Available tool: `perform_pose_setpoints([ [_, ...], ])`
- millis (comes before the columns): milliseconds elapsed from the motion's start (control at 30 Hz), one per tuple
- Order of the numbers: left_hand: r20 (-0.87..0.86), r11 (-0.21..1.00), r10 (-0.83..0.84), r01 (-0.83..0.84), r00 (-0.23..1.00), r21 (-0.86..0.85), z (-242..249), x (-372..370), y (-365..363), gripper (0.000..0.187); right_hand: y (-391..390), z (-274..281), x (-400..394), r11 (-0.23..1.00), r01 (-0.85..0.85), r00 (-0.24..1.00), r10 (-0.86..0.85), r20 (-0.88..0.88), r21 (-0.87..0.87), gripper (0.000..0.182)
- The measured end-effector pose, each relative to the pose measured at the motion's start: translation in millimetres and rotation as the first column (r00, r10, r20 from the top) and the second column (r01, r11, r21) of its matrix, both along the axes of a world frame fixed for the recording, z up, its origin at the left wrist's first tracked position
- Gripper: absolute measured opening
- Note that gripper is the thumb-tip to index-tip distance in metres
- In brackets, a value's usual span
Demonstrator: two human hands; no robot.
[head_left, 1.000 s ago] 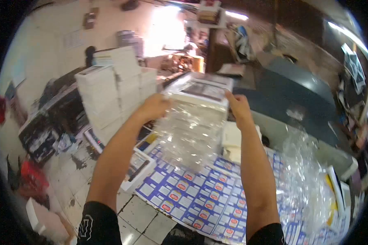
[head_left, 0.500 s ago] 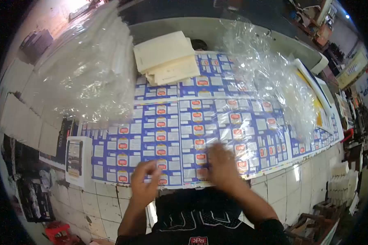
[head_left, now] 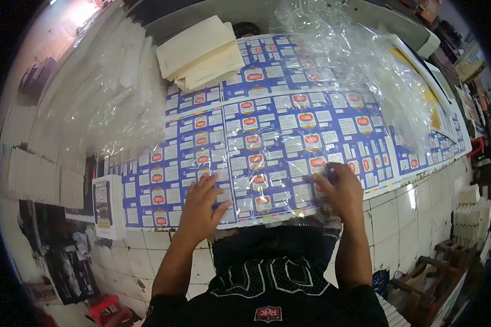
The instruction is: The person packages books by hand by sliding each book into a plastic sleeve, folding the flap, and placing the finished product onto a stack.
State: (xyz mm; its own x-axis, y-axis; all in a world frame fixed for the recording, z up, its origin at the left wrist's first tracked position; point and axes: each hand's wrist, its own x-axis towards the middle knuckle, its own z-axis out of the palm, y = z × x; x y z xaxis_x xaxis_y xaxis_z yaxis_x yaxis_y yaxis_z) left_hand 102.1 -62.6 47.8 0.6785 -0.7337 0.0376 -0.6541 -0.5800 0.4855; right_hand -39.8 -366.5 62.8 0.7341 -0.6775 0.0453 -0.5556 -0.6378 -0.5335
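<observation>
A wide blue printed sheet (head_left: 174, 188) with rows of red-and-white labels covers the table in front of me. Clear plastic film (head_left: 281, 182) lies over its middle, shiny and wrinkled, reaching the front edge. My left hand (head_left: 201, 210) rests with spread fingers on the left-centre of the sheet, near the front edge. Farther right, my right hand (head_left: 342, 191) is over the film with bent fingers and the thumb apart from them. Nothing is visibly held in either hand. Whether the right fingertips press on the film is hard to see.
A heap of clear plastic (head_left: 106, 92) stands at left, more crumpled film (head_left: 360, 71) at back right. Cream paper pieces (head_left: 202, 52) lie at the back. A white box (head_left: 108, 207) sits at the left corner; paper stacks (head_left: 43, 177) stand beyond it. Wooden furniture (head_left: 428, 286) is lower right.
My right hand has moved to the right, away from the left one. The left hand's fingers have spread out on the sheet. The camera view has shifted, and the film's front part lies flatter.
</observation>
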Motion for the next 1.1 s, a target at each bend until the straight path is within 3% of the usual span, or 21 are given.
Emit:
perform_pose_setpoints([
  [67,0.002,1.000,-0.011,0.011,1.000,-0.020,-2.6,5.5,0.6,0.030,-2.0,-6.2,5.9,0.947,-0.116,0.992,0.125,-0.011,0.301,0.044],
  [100,-0.025,1.000,-0.029,0.029,0.999,-0.007,-3.0,10.0,2.4,0.026,-3.8,-14.3,8.6,0.906,-0.106,0.992,0.070,0.101,0.410,0.043],
  [133,-0.048,0.999,-0.045,0.045,0.998,0.002,-3.1,16.2,3.3,0.023,-5.1,-17.4,7.2,0.907,-0.107,0.992,0.068,0.107,0.408,0.043],
  [200,-0.053,0.997,-0.077,0.078,0.996,0.026,-2.7,28.1,6.1,0.021,-2.0,-15.7,5.6,0.491,-0.106,0.938,-0.239,0.250,0.865,0.056],
  [233,-0.069,0.992,-0.111,0.115,0.991,0.057,-2.5,33.6,9.1,0.020,2.6,-10.3,5.4,0.404,-0.120,0.928,-0.279,0.247,0.907,0.069],
  [367,-0.088,0.990,-0.138,0.139,0.986,0.002,-6.3,63.7,6.2,0.022,0.8,-16.6,2.5,0.425,-0.110,0.919,-0.301,0.255,0.898,0.065],
  [400,-0.001,0.996,-0.081,0.081,0.997,-0.038,-8.0,72.2,1.5,0.026,0.2,-18.1,5.1,0.426,-0.115,0.920,-0.296,0.258,0.897,0.065],
  [467,0.085,0.996,-0.011,0.018,0.996,-0.084,-15.1,84.2,-7.7,0.031,-0.4,-22.3,11.8,0.654,-0.059,0.937,-0.224,0.268,0.754,0.055],
  [533,0.297,0.920,0.391,-0.369,0.871,-0.128,-24.0,92.1,-22.7,0.045,1.2,-14.4,18.1,0.703,0.019,0.940,-0.255,0.226,0.711,0.049],
  [567,0.406,0.884,0.433,-0.467,0.805,-0.019,-26.4,95.3,-24.7,0.054,3.1,-11.7,21.2,0.740,0.110,0.937,-0.299,0.179,0.664,0.043],
  [600,0.417,0.875,0.450,-0.483,0.790,-0.028,-22.7,97.2,-26.2,0.054,-2.2,-20.3,20.5,0.743,0.085,0.940,-0.281,0.194,0.663,0.043],
  [667,0.317,0.957,0.285,-0.290,0.905,-0.032,-18.5,97.6,-25.7,0.047,-15.3,-48.4,13.9,0.861,0.083,0.960,-0.205,0.192,0.502,0.041],
  [733,0.268,0.953,0.304,-0.293,0.914,-0.081,-18.1,99.4,-29.5,0.041,0.0,-9.8,16.8,0.899,0.070,0.981,-0.142,0.135,0.433,0.036],
  [800,0.163,0.948,0.291,-0.260,0.943,-0.184,-17.6,100.5,-38.0,0.030,6.9,8.2,18.3,0.677,0.076,0.945,-0.283,0.163,0.732,0.033],
  [833,-0.169,0.878,0.414,-0.441,0.895,-0.184,-12.5,98.0,-42.6,0.028,0.1,-11.2,13.8,0.620,-0.054,0.908,-0.295,0.296,0.783,0.034],
  [867,-0.171,0.879,0.411,-0.439,0.895,-0.186,-9.9,99.4,-43.3,0.028,-5.7,-13.7,11.3,0.622,-0.051,0.908,-0.297,0.296,0.781,0.034],
  [933,-0.606,0.777,0.226,-0.516,0.763,-0.360,-6.5,106.6,-40.7,0.033,-13.2,-16.5,1.2,0.684,-0.087,0.930,-0.205,0.305,0.724,0.038],
  [967,-0.725,0.775,0.106,-0.514,0.680,-0.369,-14.4,117.8,-32.1,0.040,-20.0,-21.6,-0.1,0.751,-0.022,0.949,-0.192,0.250,0.660,0.036],
  [1000,-0.726,0.778,0.097,-0.507,0.681,-0.372,-4.5,118.1,-34.6,0.040,-25.1,-25.0,-1.1,0.754,-0.015,0.947,-0.200,0.251,0.657,0.036],
  [1067,-0.715,0.793,0.272,-0.571,0.644,-0.213,22.6,114.2,-36.6,0.049,-31.5,-27.6,-0.4,0.720,0.109,0.971,-0.226,0.083,0.686,0.032],
  [1100,-0.672,0.813,0.291,-0.546,0.681,-0.201,14.2,120.4,-33.3,0.055,-24.4,-19.5,4.4,0.721,0.107,0.971,-0.224,0.085,0.685,0.032],
])
